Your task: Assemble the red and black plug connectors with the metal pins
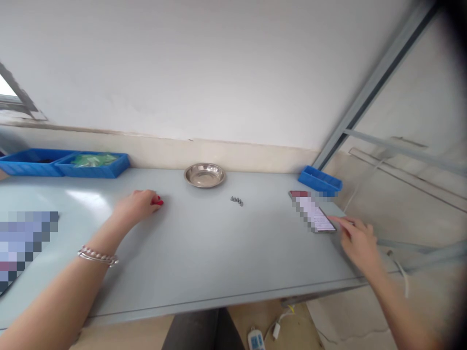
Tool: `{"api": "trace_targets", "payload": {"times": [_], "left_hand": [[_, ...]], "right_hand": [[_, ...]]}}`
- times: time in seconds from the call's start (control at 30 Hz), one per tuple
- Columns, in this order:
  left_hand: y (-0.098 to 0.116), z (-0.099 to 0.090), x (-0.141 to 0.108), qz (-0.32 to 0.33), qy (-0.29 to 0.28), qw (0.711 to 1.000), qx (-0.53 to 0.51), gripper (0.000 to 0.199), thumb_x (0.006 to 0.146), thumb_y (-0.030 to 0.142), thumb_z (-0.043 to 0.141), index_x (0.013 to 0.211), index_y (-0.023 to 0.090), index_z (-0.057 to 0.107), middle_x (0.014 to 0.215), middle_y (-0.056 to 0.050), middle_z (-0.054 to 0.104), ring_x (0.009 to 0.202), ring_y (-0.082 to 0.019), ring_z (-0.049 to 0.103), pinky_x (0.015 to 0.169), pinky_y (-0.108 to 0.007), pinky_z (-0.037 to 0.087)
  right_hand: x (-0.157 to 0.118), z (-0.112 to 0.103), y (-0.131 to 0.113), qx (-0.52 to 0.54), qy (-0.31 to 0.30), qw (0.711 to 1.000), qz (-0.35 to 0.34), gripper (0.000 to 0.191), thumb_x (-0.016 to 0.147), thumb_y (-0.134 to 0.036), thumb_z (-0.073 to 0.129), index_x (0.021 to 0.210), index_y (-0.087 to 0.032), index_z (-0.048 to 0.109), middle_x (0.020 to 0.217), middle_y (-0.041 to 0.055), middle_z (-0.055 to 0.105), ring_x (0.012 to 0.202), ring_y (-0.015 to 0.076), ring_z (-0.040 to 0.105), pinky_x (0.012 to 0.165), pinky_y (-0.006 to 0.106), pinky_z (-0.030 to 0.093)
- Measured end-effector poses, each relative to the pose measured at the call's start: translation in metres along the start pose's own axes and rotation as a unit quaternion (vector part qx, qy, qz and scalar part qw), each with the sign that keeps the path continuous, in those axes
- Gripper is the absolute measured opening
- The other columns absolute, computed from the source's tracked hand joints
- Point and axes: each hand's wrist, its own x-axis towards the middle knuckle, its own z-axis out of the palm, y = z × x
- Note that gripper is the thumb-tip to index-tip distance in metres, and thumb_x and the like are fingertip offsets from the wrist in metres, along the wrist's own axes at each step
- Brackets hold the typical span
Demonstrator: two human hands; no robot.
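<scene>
Black-edged smartphone [313, 212] lies flat on the pale grey surface [204, 257], toward 3 o'clock from where I'm watching, its screen pixelated out on my feed. My right hand [359, 243] hovers at its lower corner, open, with the fingers [337, 219] stretched out. They are touching the phone or just beside it; I can't tell which from here.

At 9 o'clock, my left hand [138, 206] rests on the surface, loosely curled. A small red spot [157, 201] shows at its fingertips, but I can't tell whether that's painted nails or a small object, so I can't say if this hand is closed on anything. A beaded silver bracelet [98, 256] circles that wrist.

A short row of grey metal pieces [237, 201] sits mid-surface, between my hands. Behind them, at 12 o'clock, is a shallow steel bowl [205, 175]. Two blue plastic trays [63, 163] stand against the wall at 10 o'clock, one holding something green. A smaller blue tray [320, 181] sits at 2 o'clock, past the phone. A pixelated patch [25, 248] covers whatever lies at the left edge.
</scene>
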Motion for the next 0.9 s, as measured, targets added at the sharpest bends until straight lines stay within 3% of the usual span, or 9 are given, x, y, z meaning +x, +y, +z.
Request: {"api": "trace_targets", "payload": {"times": [0.9], "left_hand": [[-0.0064, 0.0076, 0.0046, 0.033, 0.033, 0.999, -0.006, 0.026, 0.071, 0.035, 0.045, 0.087, 0.022, 0.061, 0.090, -0.010, 0.063, 0.092, -0.030, 0.054, 0.067, -0.035, 0.042]], "right_hand": [[-0.0002, -0.0004, 0.0059, -0.021, -0.034, 0.999, -0.001, 0.049, 0.073, -0.009, 0.035, 0.109, -0.028, 0.062, 0.103, 0.0094, 0.058, 0.082, 0.0250, 0.051, 0.061, 0.035, 0.043]]}}
